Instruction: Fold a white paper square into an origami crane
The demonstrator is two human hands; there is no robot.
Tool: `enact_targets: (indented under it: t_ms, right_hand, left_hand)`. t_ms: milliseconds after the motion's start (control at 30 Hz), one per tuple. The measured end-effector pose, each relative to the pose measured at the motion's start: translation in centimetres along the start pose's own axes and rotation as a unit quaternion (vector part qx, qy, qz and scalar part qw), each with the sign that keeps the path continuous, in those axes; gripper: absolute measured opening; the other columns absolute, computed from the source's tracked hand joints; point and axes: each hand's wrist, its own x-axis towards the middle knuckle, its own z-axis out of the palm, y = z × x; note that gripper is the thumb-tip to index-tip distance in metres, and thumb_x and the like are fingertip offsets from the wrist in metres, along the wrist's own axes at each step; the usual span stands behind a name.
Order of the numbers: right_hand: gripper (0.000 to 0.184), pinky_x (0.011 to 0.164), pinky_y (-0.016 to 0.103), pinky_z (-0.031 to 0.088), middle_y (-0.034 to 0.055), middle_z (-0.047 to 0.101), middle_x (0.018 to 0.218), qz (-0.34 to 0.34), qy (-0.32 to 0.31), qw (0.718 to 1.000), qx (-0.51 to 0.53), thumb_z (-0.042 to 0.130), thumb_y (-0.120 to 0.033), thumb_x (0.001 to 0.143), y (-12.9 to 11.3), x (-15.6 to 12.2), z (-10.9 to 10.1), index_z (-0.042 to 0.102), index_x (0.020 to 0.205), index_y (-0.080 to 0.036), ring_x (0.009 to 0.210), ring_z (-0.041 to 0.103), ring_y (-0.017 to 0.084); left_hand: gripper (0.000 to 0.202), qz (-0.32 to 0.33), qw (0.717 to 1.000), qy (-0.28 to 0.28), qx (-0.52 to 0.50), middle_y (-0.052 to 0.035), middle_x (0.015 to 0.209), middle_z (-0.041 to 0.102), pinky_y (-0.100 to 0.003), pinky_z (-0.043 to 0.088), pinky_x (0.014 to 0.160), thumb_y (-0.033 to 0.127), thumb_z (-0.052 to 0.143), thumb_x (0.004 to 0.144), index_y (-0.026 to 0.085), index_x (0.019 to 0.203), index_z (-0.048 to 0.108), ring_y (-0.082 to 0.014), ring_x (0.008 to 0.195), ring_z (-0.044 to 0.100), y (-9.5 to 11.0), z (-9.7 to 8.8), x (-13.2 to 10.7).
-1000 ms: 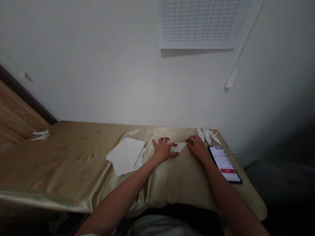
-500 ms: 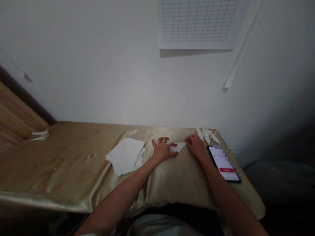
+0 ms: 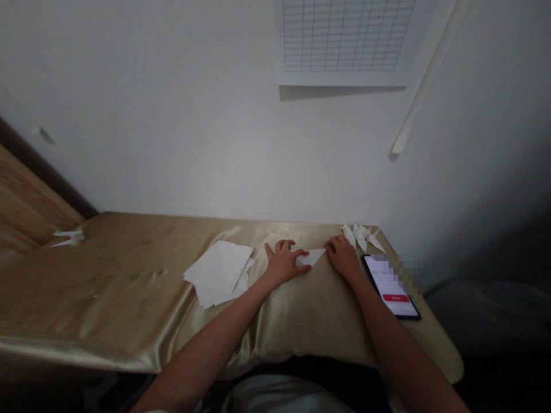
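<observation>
Fingers (image 3: 301, 253) of both hands pin the folded paper (image 3: 313, 256) between them.

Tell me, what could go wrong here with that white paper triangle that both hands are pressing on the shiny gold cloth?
1. The glossy gold cloth is wrinkled and looks slippery, so the white folded paper triangle under the left hand and right hand might slide and crease crooked.
2. The black phone with a lit screen lies near the cloth's right edge beside the right forearm; a nudge could push it off.
</observation>
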Motion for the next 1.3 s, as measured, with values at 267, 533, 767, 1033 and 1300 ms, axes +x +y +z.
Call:
enact_targets:
  t_ms: [267, 533, 767, 1033, 1300]
  right_hand:
    - [0.018, 0.099, 0.035, 0.044, 0.0095, 0.064, 0.116, -0.008, -0.021, 1.000, 0.004, 0.058, -0.025, 0.093, 0.0, -0.1, -0.4, 0.071, 0.104, -0.021, 0.114, 0.057, 0.024]
    - [0.027, 0.110, 0.044, 0.037, 0.0076, 0.061, 0.123, -0.033, -0.067, 0.997, 0.032, 0.067, -0.029, 0.087, -0.3, -0.3, -0.8, 0.071, 0.113, -0.026, 0.124, 0.053, 0.025]
    - [0.035, 0.112, 0.047, 0.035, 0.0071, 0.057, 0.132, -0.042, -0.103, 0.992, 0.056, 0.071, -0.033, 0.082, -1.1, -0.7, -1.0, 0.069, 0.117, -0.027, 0.127, 0.052, 0.026]
    - [0.052, 0.115, 0.047, 0.033, 0.0098, 0.056, 0.132, -0.047, -0.102, 0.992, 0.051, 0.079, -0.042, 0.073, -2.1, -1.1, -0.8, 0.066, 0.119, -0.023, 0.129, 0.050, 0.029]
    - [0.066, 0.119, 0.053, 0.027, 0.0131, 0.053, 0.137, -0.050, -0.098, 0.994, 0.015, 0.078, -0.056, 0.070, -2.5, -1.5, -0.1, 0.059, 0.124, -0.022, 0.136, 0.045, 0.033]
  left_hand:
    - [0.043, 0.001, 1.000, -0.022, -0.010, -0.0037, 0.148, 0.049, -0.084, 0.005, 0.112, 0.061, 0.070, 0.086, 0.053, 0.128, 0.066, -0.0373, 0.146, 0.031, -0.5, -0.5, 0.2]
    - [0.043, 0.001, 1.000, -0.027, -0.015, -0.0038, 0.149, 0.047, -0.084, 0.004, 0.111, 0.062, 0.069, 0.086, 0.054, 0.128, 0.066, -0.0383, 0.146, 0.029, -0.6, -0.5, 0.2]
    - [0.044, -0.004, 1.000, -0.026, -0.014, -0.0034, 0.149, 0.048, -0.083, 0.004, 0.113, 0.063, 0.068, 0.087, 0.054, 0.130, 0.065, -0.0383, 0.146, 0.029, -0.5, -0.6, 0.1]
    - [0.043, -0.006, 1.000, -0.025, -0.004, -0.0034, 0.148, 0.049, -0.083, 0.006, 0.112, 0.064, 0.068, 0.086, 0.055, 0.129, 0.065, -0.0382, 0.146, 0.031, -0.5, -0.5, 0.2]
    - [0.044, -0.005, 1.000, -0.024, -0.010, -0.0037, 0.148, 0.049, -0.083, 0.006, 0.112, 0.063, 0.069, 0.086, 0.055, 0.129, 0.065, -0.0381, 0.147, 0.030, -0.4, -0.6, 0.0]
